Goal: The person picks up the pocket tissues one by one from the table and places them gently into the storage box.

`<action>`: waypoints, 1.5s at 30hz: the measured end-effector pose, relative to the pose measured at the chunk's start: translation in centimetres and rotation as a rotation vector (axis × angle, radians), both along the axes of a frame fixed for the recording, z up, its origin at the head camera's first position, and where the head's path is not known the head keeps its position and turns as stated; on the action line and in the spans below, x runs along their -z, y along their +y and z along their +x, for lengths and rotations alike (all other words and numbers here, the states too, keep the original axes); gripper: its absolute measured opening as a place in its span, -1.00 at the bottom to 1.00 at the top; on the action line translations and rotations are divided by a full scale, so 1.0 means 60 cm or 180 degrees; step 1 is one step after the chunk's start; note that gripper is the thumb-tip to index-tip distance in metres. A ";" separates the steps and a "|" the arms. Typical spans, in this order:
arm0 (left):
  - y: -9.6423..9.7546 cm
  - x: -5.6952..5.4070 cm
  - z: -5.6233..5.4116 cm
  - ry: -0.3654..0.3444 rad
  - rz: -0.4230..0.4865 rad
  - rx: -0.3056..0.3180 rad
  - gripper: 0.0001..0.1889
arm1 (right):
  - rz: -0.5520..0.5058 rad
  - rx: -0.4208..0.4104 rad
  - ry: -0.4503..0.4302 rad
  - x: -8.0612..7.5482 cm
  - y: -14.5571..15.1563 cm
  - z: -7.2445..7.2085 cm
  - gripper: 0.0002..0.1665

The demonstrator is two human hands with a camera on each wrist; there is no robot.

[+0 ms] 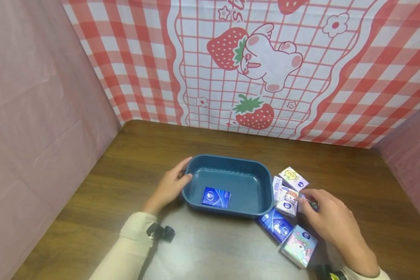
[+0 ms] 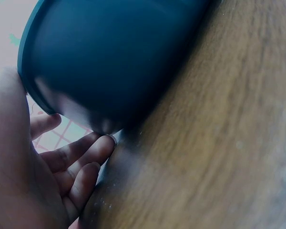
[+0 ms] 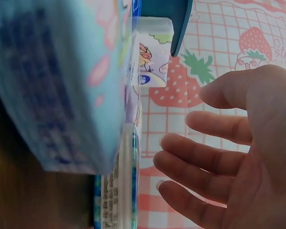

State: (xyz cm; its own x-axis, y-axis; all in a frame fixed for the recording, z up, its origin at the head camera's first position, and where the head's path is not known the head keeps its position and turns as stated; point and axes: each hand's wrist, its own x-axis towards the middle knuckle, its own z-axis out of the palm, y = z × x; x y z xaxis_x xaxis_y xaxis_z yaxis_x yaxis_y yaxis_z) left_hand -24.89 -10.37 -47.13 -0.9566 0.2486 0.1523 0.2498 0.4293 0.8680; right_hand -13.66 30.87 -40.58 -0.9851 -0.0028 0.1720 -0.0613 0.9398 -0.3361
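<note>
As your relaxed left hand [image 1: 168, 187] touches the tray's rim [image 1: 227, 160] (roomy inside), your spread right hand [image 1: 334, 219] hangs beside packets [image 1: 286, 202].

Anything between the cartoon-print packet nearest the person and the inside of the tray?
Yes: a blue packet lies between the cartoon-print packet and the tray, whose near right wall also stands in the way.

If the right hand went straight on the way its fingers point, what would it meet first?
Probably the teal-edged packet beneath the right hand, though the white cartoon packet sits close beside it; depth is unclear, so either might come first.
</note>
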 end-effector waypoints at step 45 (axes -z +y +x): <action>0.001 -0.001 0.000 0.0001 0.0018 -0.0003 -0.42 | 0.0171 0.0012 -0.0553 0.018 0.027 -0.005 -0.34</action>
